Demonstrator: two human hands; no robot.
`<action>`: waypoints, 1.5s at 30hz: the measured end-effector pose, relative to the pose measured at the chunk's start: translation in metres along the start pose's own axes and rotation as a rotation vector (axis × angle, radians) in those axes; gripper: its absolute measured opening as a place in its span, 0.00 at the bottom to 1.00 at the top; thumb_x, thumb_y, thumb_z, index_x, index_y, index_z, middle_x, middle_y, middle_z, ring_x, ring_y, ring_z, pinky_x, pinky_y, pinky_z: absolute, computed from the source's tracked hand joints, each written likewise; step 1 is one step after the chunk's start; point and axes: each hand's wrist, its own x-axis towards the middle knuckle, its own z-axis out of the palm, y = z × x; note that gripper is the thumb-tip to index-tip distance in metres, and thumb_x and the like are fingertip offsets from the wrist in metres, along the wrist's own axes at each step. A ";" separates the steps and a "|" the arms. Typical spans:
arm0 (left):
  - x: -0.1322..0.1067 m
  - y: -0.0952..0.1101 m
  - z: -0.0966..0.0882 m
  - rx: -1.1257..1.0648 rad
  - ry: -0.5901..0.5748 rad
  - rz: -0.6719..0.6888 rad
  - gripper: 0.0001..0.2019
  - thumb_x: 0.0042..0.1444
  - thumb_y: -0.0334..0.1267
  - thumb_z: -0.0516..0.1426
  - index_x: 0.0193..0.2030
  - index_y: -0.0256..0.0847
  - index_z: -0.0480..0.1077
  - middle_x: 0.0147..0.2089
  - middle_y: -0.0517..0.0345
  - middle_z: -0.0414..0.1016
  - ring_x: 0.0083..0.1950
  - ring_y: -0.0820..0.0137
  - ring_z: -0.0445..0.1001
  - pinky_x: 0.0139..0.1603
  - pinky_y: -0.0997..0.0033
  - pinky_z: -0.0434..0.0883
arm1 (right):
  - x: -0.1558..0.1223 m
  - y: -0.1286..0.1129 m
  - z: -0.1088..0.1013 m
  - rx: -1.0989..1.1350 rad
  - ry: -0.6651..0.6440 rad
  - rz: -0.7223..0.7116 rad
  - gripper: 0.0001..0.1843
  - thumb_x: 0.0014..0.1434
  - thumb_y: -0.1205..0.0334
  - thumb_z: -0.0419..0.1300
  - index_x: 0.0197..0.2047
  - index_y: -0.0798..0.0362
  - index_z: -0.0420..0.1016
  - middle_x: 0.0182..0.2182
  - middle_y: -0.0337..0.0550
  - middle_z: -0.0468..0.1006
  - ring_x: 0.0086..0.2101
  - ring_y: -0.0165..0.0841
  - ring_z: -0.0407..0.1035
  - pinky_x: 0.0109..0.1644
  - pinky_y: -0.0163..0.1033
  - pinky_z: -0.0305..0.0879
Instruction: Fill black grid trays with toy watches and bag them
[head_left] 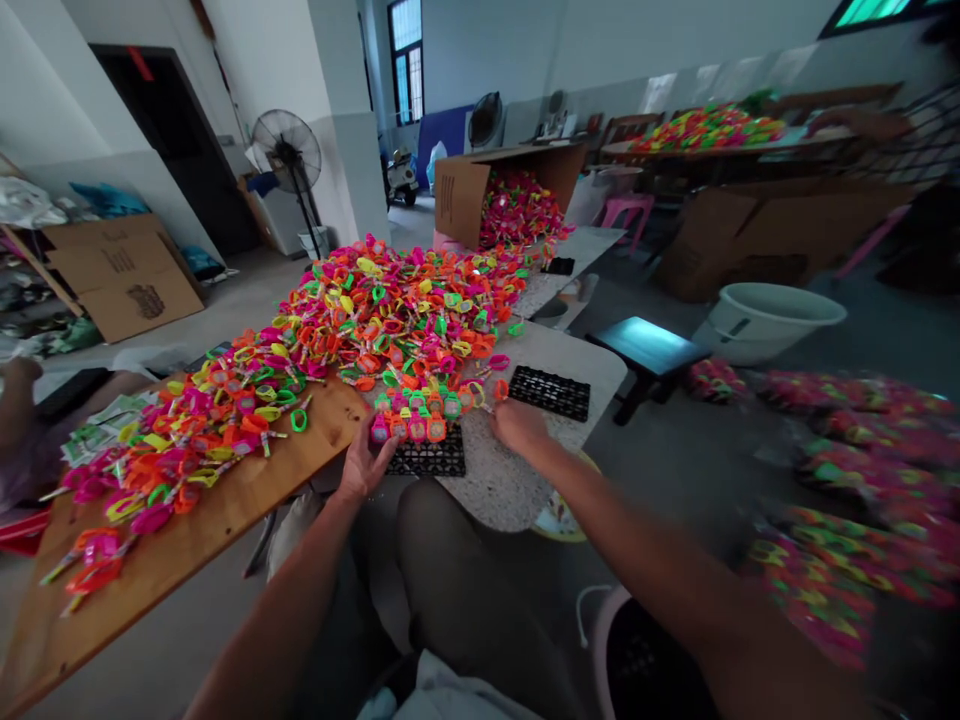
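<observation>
Bright toy watches in pink, orange, green and yellow form a large heap (405, 300) on the tables in front of me. Nearer to me, several watches stand in close rows (417, 427) on a black plastic grid tray (427, 459). My left hand (363, 466) is at the left end of these rows, thumb and fingers apart, touching the edge of the front pink watch. To the right of the rows, my right hand (519, 428) has its fingers pinched together at an orange toy watch (501, 389). Its fingertips are partly hidden.
A second black grid tray (550, 392) lies right of my right hand on the speckled tabletop (499, 490). Loose watches spread over the wooden board (247, 470) at left. An open carton (461, 200) of watches stands behind. Bagged watches (847, 540) lie on the floor at right, near a stool (646, 346).
</observation>
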 end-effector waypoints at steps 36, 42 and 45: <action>0.002 -0.004 0.010 0.019 0.012 0.057 0.33 0.63 0.52 0.59 0.70 0.39 0.59 0.66 0.43 0.70 0.66 0.57 0.70 0.69 0.56 0.66 | -0.042 -0.068 0.036 0.673 0.166 -0.118 0.13 0.61 0.57 0.56 0.35 0.54 0.78 0.32 0.44 0.81 0.33 0.35 0.72 0.38 0.34 0.61; 0.002 -0.005 0.007 0.031 -0.001 0.043 0.34 0.63 0.52 0.59 0.70 0.39 0.58 0.65 0.43 0.71 0.64 0.57 0.72 0.67 0.54 0.69 | -0.037 -0.073 0.034 0.622 0.121 -0.170 0.11 0.60 0.59 0.56 0.37 0.54 0.79 0.33 0.44 0.82 0.32 0.34 0.71 0.38 0.34 0.61; 0.002 -0.004 0.006 0.024 -0.005 0.048 0.34 0.63 0.51 0.60 0.71 0.39 0.57 0.65 0.43 0.71 0.64 0.57 0.72 0.67 0.54 0.68 | -0.038 -0.072 0.033 0.630 0.131 -0.180 0.12 0.61 0.58 0.56 0.37 0.53 0.79 0.33 0.45 0.82 0.33 0.34 0.71 0.38 0.34 0.61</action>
